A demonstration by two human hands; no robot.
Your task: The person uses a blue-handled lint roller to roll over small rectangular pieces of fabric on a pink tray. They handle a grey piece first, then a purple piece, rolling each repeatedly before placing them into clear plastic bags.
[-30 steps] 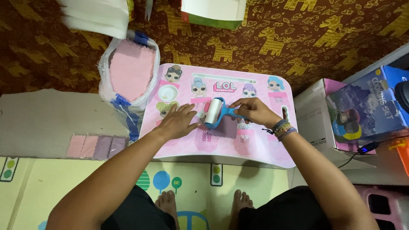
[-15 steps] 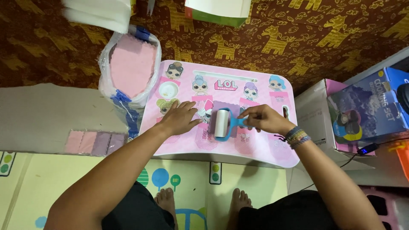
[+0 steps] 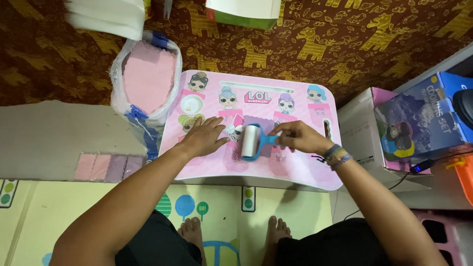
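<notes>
Roller (image 3: pixel 251 141): one, in right hand (image 3: pixel 299 138); left hand (image 3: pixel 204 137) flat on table (image 3: pixel 305 172).

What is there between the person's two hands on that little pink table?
In the head view, a white roller with a blue handle lies between the left hand and the right hand, which grips its handle, on the pink table.

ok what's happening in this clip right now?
A person sits over a small pink lap table printed with cartoon dolls. The right hand grips the blue handle of a white roller lying on the tabletop. The left hand is pressed flat on the table just left of the roller. A clear bag of pink sheets sits at the table's left edge, and cardboard boxes stand to the right.
</notes>
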